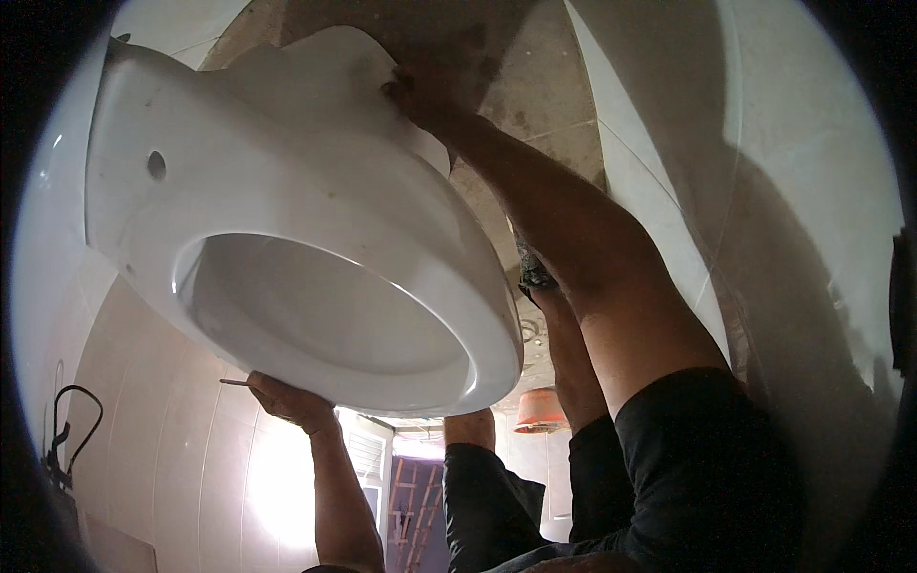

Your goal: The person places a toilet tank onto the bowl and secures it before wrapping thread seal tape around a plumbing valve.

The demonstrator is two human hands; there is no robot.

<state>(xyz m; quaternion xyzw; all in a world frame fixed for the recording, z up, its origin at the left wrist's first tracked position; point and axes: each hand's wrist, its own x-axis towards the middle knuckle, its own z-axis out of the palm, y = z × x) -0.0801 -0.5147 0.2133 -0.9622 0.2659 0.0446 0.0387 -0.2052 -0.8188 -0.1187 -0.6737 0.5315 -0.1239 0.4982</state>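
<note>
Holding a white ceramic toilet bowl [315,177] aslant in a cramped tiled room, oval opening turned toward the viewer, with hands set well apart. Gripping the near rim from below with the left hand [291,401], a thin rod [235,383] jutting out between its fingers; reaching across to the far edge of the base with the right hand [420,100], fingers touching the ceramic in deep shade. Cannot tell from this angle whether the base rests on the floor [540,86] or hangs clear of it. Laid in brown tiles, darkened by stains and smudges at the far end. Enclosed by pale tiled walls: shadowed broadly along the right wall [812,143], washed out by a bright patch of glare on the left wall [181,420]. Looped at far left, in front of the tiles, a black cable [100,411]. Placed well apart from both hands, near a bent leg [570,368], an orange bucket [542,413]. Glimpsed at the lower edge, beside a white louvred frame [371,449], an opening onto a purplish surface [415,506] crossed by orange lines.
</note>
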